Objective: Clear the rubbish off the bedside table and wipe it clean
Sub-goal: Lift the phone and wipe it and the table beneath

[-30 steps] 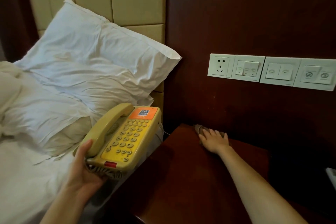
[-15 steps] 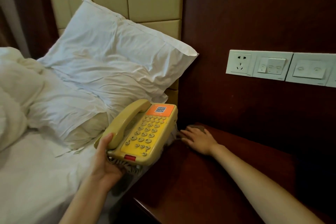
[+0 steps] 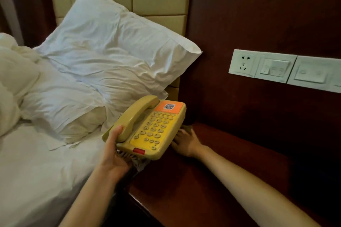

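My left hand (image 3: 115, 153) grips a yellow desk telephone (image 3: 153, 127) from below, thumb on the handset, and holds it lifted over the near left corner of the dark red bedside table (image 3: 212, 180). My right hand (image 3: 185, 142) lies flat on the tabletop at its back left corner, pressing a brownish cloth (image 3: 188, 127). Only a small edge of the cloth shows past the fingertips. The telephone hides part of those fingers.
A bed with white sheets (image 3: 36, 171) and a white pillow (image 3: 110, 51) borders the table on the left. Dark wood panelling (image 3: 258, 14) rises behind the table, with a row of white sockets and switches (image 3: 276, 68) above it.
My right hand slid the cloth leftward along the back of the tabletop to the corner by the bed. The lifted telephone now overlaps that hand.
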